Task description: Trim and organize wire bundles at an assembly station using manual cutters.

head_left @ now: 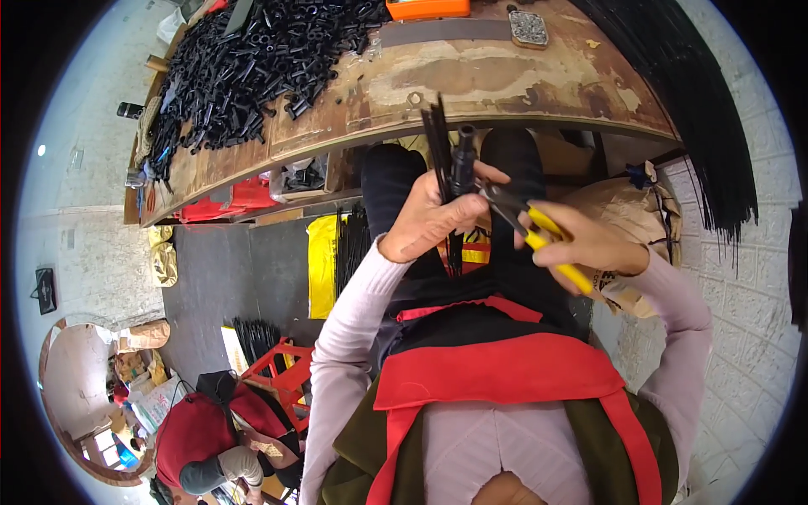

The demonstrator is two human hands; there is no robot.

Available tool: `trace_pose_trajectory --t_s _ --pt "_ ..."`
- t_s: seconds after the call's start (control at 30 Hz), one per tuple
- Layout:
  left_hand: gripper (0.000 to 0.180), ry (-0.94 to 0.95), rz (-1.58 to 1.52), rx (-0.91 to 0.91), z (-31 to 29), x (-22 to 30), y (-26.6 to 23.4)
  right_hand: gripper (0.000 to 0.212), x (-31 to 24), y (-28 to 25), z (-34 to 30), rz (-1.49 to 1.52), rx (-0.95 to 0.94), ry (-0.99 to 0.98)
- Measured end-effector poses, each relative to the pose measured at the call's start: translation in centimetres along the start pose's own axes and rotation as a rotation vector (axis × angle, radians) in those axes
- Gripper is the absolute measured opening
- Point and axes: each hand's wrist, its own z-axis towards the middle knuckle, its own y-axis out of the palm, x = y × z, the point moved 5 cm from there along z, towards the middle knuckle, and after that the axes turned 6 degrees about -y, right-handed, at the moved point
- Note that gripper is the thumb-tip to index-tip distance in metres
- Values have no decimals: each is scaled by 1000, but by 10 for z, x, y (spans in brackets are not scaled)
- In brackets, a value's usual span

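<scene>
Left hand (433, 215) had its grip clenched around 2 items: a glossy black stepped tubular fitting (465, 156) and a bundle of thin black rods (436, 139). Both were above the lap, short of the worn brown wooden surface (471, 80). Right hand (576, 240) had its grip wrapped round yellow-handled metal pliers (575, 276), nose beside the fitting; couldn't tell if the jaws touched it. A heap of small black tubular parts (252, 76) lay on the surface, left side.
</scene>
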Motion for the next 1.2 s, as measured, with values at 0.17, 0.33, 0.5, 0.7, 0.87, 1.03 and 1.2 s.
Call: trace_pose_trajectory --t_s 0.17,0.33,0.5,0.7,0.87,1.03,1.2 --pt "34 15 -39 150 -1 0 9 33 -30 -21 -9 -1061 451 -494" --pt "26 20 -25 170 -9 -3 10 30 -15 0 -1 -391 144 -170" --pt "24 37 -50 183 -12 -6 13 28 -15 10 -7 -251 165 -100" --pt "24 12 -13 186 -17 -6 12 32 -17 19 -13 -80 161 -30" --pt "25 5 33 209 -13 1 7 26 -21 18 -10 -86 132 20" --pt "36 -70 175 222 -22 -1 10 22 -21 16 -10 -38 89 142" --pt "59 -44 -46 124 -20 2 6 22 -28 4 7 -139 -21 219"
